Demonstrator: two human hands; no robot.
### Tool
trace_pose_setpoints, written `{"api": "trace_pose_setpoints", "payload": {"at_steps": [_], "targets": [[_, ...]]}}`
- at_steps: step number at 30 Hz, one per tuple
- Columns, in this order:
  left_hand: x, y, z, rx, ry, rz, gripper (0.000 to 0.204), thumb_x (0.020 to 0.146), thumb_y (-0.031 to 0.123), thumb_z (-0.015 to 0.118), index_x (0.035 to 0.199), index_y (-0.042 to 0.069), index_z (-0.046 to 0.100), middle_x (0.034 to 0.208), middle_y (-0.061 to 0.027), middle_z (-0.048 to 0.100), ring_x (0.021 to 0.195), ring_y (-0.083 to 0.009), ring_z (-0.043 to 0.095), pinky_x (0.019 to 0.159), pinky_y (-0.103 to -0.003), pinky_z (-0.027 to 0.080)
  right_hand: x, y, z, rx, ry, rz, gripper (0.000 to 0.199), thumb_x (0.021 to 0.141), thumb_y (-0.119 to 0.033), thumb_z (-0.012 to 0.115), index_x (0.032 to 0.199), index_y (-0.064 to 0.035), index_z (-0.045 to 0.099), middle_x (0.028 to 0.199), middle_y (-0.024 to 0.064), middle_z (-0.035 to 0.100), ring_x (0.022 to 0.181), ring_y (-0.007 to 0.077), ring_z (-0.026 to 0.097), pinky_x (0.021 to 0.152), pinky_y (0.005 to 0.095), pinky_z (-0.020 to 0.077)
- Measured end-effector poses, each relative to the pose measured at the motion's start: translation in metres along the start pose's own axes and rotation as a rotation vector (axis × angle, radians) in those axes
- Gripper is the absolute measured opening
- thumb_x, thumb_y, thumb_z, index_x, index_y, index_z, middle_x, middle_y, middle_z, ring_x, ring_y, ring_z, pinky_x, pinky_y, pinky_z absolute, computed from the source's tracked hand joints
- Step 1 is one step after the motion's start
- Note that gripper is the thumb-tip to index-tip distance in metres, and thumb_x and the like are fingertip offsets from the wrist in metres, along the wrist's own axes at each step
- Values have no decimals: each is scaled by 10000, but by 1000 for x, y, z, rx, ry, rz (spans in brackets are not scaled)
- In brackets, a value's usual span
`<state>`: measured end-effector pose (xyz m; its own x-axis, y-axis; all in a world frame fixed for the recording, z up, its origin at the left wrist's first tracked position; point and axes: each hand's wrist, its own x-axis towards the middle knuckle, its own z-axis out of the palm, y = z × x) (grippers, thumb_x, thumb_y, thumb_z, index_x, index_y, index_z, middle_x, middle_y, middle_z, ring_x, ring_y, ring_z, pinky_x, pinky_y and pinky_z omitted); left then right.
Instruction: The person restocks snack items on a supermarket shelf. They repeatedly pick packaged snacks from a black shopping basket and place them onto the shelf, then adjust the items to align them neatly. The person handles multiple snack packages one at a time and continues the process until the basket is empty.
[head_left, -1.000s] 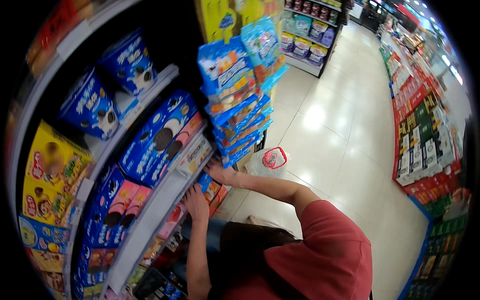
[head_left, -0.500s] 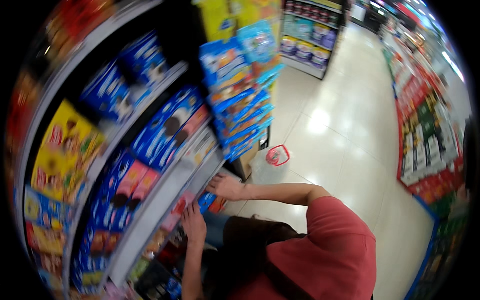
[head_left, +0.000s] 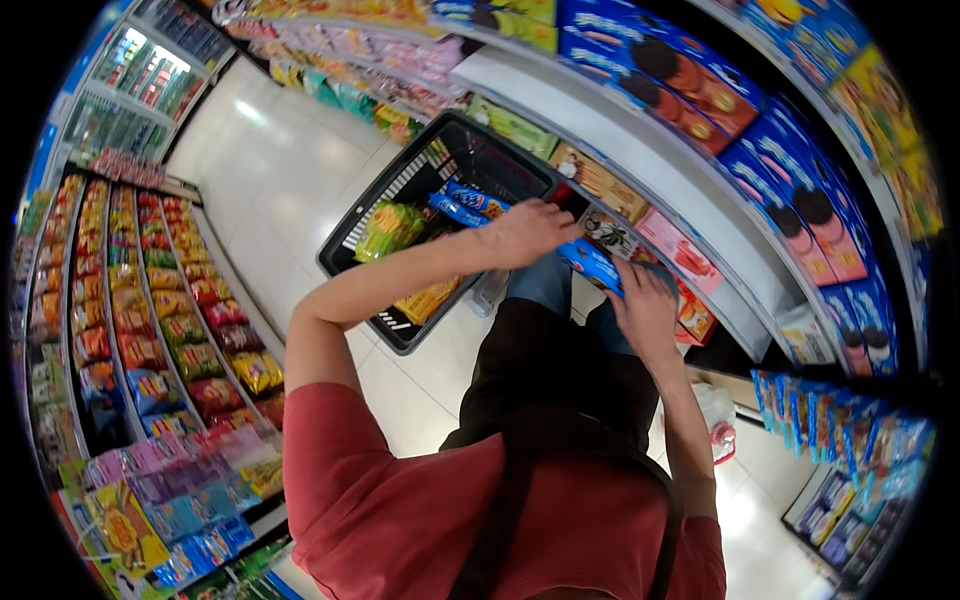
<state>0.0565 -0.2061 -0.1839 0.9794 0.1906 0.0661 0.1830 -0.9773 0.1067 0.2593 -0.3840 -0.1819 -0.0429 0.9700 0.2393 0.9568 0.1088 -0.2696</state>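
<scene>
A blue cookie pack [head_left: 590,264] spans the gap between my hands, above my knees and in front of the lower shelf. My right hand [head_left: 648,305] is closed round its right end. At the other end, the bent fingers of my left hand [head_left: 530,234] close over the pack; their tips are partly hidden. Left of my legs is a black shopping basket [head_left: 345,235]. Inside it lie blue cookie packs [head_left: 465,204], a green-and-yellow bag [head_left: 390,231] and a yellow pack [head_left: 428,299], with my left forearm crossing above them.
Boxed snacks [head_left: 600,185] line the low shelf ahead, under a pale shelf edge [head_left: 640,130]. Blue cookie boxes [head_left: 790,200] fill the shelf at right. Snack bags [head_left: 140,310] stand in rows across the aisle at left. A clear bag with a red handle [head_left: 718,430] sits behind my right arm.
My view has swung left, bringing the basket and the far aisle into sight. Both hands are now in front of my knees, with the blue cookie pack between them.
</scene>
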Motion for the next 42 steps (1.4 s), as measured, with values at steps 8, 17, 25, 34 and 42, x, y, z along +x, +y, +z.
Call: {"api": "trace_pose_setpoints", "payload": {"at_steps": [8,17,25,34,42], "targets": [[-74,-117,-10,6,51,-221,371,743,-14,597,1105,66,615,1045,-112,624,1033,-306,604,920,-409,465,126,-51,75,123,-91,-219,558,833,-212,714,1331,-90,493,1014,109,625,954,304,638,798,403,524],[-121,-213,57,158,6,-422,346,779,30,593,1119,90,618,1048,-91,632,1082,-273,598,961,-406,441,218,-71,181,83,-216,-271,523,869,-88,617,1371,-61,471,1077,151,615,986,323,633,802,440,537],[-118,-232,138,221,-200,-519,351,842,75,592,1187,122,637,1136,-74,645,1136,-247,595,925,-398,458,232,-64,249,-19,-448,-190,555,859,-7,555,1399,-61,441,1128,194,596,1021,362,622,830,466,532],[-94,-228,179,116,-304,-545,366,876,108,573,1235,150,627,1203,-71,617,1170,-242,567,967,-433,442,233,-46,283,-119,-700,-66,525,917,-36,508,1432,-70,414,1183,225,600,1070,384,631,871,465,529],[-87,-229,198,104,-381,-556,457,870,118,560,1327,130,563,1291,-94,563,1284,-283,492,1047,-478,415,231,-45,288,-121,-723,-95,451,921,-55,500,1371,-62,474,1088,214,652,1011,368,664,850,458,537]]}}
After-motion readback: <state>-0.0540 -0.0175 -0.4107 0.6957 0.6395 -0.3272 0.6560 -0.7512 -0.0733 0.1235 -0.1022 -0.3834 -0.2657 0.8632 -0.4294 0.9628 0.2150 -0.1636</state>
